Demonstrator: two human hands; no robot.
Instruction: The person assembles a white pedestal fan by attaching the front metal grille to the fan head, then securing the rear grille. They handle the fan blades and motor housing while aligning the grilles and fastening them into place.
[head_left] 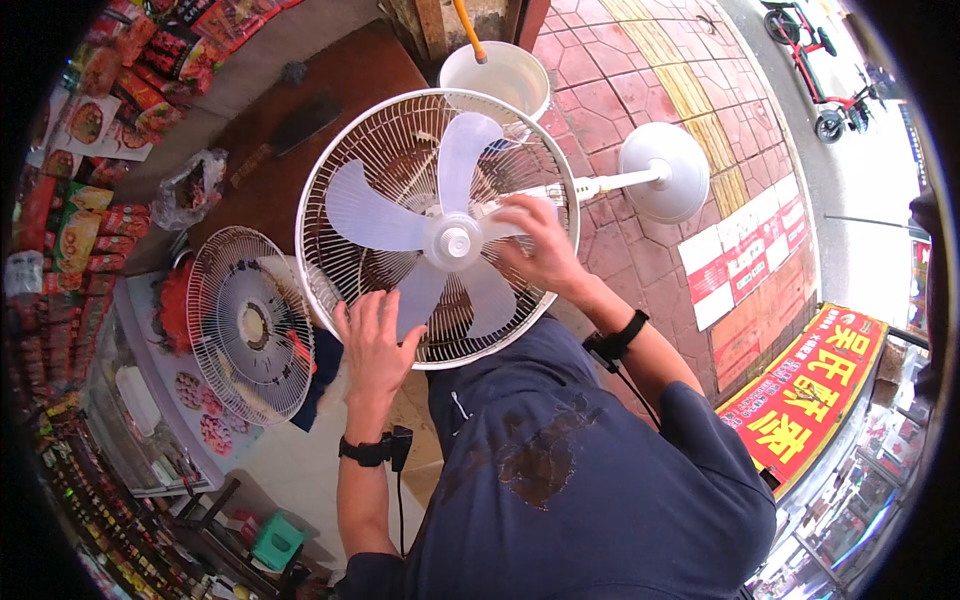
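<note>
A white pedestal fan's round wire rear grille (318, 200) lies over my lap, its inside facing me. On it sits the pale translucent fan blade set (375, 215), with a white hub cap (456, 242) at its middle. My left hand (375, 335) rests at the grille's lower left rim, fingers stretched and apart, thumb beside a lower blade. My right hand (542, 248) reaches over the right-hand blade, its fingers bent but spread; how firmly they touch it cannot be seen. The detached front grille (205, 325) leans at the left.
The fan's pole leads right to its round white base (660, 185) on red paving. A white bucket (541, 85) stands beyond the fan. Packaged snacks (85, 235) fill shelves at left, near a brown tabletop (340, 60). A red signboard (810, 390) stands at right.
</note>
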